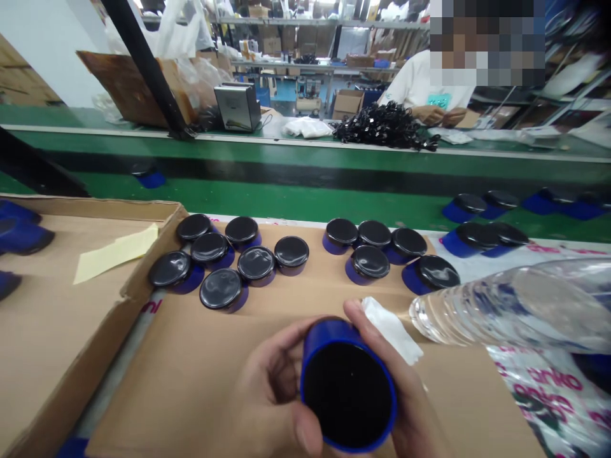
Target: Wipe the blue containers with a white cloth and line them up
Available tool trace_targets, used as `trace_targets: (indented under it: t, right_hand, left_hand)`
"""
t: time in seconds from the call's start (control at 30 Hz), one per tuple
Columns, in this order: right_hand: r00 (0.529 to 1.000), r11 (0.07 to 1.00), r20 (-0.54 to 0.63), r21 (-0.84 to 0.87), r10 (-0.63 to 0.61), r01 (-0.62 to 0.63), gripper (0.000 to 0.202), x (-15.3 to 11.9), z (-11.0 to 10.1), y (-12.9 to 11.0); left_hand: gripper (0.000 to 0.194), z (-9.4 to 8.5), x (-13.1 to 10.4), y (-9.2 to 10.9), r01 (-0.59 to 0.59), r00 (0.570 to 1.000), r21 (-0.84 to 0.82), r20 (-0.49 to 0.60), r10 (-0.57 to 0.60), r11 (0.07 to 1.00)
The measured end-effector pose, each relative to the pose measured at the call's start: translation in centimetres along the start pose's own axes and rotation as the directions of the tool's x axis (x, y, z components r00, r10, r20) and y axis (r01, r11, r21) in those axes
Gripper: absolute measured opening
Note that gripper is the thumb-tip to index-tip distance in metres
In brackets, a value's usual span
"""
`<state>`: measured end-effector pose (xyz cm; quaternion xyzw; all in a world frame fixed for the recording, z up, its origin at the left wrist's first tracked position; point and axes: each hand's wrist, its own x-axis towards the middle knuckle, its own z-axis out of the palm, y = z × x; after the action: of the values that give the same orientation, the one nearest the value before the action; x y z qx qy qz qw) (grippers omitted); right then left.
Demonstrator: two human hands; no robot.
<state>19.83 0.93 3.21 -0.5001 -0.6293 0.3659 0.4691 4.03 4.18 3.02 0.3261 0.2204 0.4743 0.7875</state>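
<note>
Both of my hands hold one blue cup-shaped part low in the centre, its round black face turned toward me. My left hand wraps its left side, with the thumb near the lower rim. The fingers of my right hand press along its right side. A white tissue lies on the cardboard just beyond my right hand. Behind the held part, several blue parts with glossy black tops stand in a left group, and several more in a right group.
At the right a clear plastic bottle lies on its side. An open cardboard box with blue parts and yellow paper is at left. Beyond the green belt, a person works near a black pile.
</note>
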Motion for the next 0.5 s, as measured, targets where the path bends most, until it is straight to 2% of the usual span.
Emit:
trace_targets:
  t: [0.1,0.3,0.4,0.5]
  right_hand:
    - [0.999,1.000,0.032,0.004,0.000,0.000,0.068,0.3,-0.2,-0.5]
    - [0.990,0.992,0.128,0.114,-0.059,0.045,0.051,0.9,-1.1,-0.6]
    - [0.980,0.970,0.193,0.242,-0.042,-0.006,0.045,0.9,-1.5,-0.1]
    - [0.981,0.957,0.193,0.288,-0.019,-0.038,0.044,0.8,-1.5,-0.2]
  left_hand:
    - [0.068,-0.6,0.2,-0.1,-0.043,0.997,0.000,-0.064,0.043,0.999]
    - [0.066,-0.6,0.6,-0.2,-0.056,0.993,-0.010,-0.101,0.054,0.998]
    - [0.069,-0.5,0.5,-0.3,-0.055,0.991,0.001,-0.121,0.055,0.998]
    - [0.068,-0.5,0.3,-0.3,-0.058,0.990,0.018,-0.130,0.060,0.998]
